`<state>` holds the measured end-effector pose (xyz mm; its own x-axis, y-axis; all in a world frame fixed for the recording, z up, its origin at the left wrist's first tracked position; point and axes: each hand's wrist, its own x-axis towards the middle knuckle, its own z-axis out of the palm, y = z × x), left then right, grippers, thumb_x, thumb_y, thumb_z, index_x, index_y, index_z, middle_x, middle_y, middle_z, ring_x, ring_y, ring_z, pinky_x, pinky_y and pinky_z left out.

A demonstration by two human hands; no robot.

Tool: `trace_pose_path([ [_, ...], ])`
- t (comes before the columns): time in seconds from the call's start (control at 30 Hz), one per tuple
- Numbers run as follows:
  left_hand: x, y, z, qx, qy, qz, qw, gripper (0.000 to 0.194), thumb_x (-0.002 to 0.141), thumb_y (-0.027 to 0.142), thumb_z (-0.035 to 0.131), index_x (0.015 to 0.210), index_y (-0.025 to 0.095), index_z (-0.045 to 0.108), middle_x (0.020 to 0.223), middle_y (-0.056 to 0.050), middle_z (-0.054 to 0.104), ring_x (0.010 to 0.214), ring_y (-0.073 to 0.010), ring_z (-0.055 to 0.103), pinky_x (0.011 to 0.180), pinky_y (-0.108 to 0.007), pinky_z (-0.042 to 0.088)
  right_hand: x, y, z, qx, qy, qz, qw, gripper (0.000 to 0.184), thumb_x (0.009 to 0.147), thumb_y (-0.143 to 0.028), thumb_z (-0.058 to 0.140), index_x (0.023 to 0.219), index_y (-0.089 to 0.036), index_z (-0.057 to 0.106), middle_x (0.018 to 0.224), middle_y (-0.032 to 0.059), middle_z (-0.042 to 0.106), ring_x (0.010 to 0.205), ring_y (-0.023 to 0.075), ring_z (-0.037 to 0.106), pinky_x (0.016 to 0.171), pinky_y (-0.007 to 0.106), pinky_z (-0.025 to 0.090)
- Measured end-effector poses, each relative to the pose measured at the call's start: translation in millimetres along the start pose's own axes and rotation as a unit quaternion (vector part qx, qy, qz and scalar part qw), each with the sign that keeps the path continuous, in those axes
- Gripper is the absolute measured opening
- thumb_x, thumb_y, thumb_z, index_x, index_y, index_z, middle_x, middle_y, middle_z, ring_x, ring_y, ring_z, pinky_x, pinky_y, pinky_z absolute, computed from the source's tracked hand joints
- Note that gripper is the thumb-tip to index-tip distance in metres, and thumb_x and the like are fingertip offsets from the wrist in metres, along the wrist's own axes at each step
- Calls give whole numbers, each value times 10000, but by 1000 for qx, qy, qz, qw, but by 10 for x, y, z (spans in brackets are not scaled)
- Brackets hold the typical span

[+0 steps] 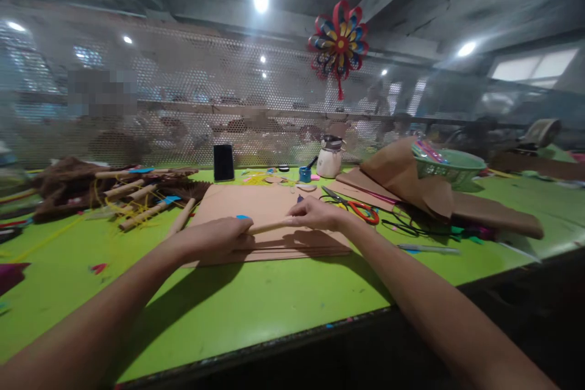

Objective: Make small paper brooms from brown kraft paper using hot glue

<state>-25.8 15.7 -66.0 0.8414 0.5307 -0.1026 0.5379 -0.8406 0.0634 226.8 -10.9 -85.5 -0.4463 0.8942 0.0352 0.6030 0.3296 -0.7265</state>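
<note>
Between my hands lies a thin tan roll, like a rolled paper tube (269,228), just over a stack of brown cardboard sheets (237,201). My left hand (223,234) is closed around its left end, where a small blue piece (242,217) shows by the fingers. At the other end, my right hand (313,213) pinches the tube between thumb and fingers. Orange-handled scissors (365,212) rest just right of my right hand. Beyond the sheets stands a small blue pot (305,173) with a dark stick in it.
Several similar tubes (141,213) are piled at the left with brown material. A black phone (223,163) stands upright behind the sheets, and a white jar (329,158) farther right. Brown paper (397,177) leans by a green basket (461,164). A pen (427,249) lies near the table's front edge.
</note>
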Motion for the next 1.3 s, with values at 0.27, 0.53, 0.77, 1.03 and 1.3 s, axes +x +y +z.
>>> trace_pose_path([
  [0.27,2,-6,32,-60,-41,-52,996,284,850,424,357,810,186,505,730,-39,587,588,-143,485,520,-243,337,-110,22,198,-34,55,-48,997,384,810,-368,506,1048,-112,664,628,-6,515,554,89,375,494,206,269],
  [0.53,56,-7,85,-40,31,-75,996,236,810,374,431,920,198,544,756,-38,613,604,-146,493,510,-242,307,-218,109,315,-31,92,-47,994,320,821,-311,495,996,-118,682,781,43,643,666,133,503,612,231,375],
  [0.77,68,-5,98,-39,64,-67,995,206,766,361,473,844,199,573,752,-28,617,589,-143,482,496,-241,281,-194,133,331,-63,126,-47,989,300,808,-260,503,1001,-123,688,732,28,643,607,115,478,560,211,358],
  [1.03,104,-61,133,-40,90,12,995,216,813,317,436,770,195,609,755,-34,585,612,-146,486,545,-251,307,-218,132,322,-89,125,-59,986,278,819,-267,506,960,-119,694,671,11,612,571,94,439,519,191,327],
  [1.3,160,-86,265,-13,123,26,992,211,809,232,425,639,183,541,689,-15,529,547,-117,449,529,-258,295,-272,58,320,-164,116,-58,978,263,823,-253,521,1004,-139,674,722,30,651,594,99,502,551,194,360],
])
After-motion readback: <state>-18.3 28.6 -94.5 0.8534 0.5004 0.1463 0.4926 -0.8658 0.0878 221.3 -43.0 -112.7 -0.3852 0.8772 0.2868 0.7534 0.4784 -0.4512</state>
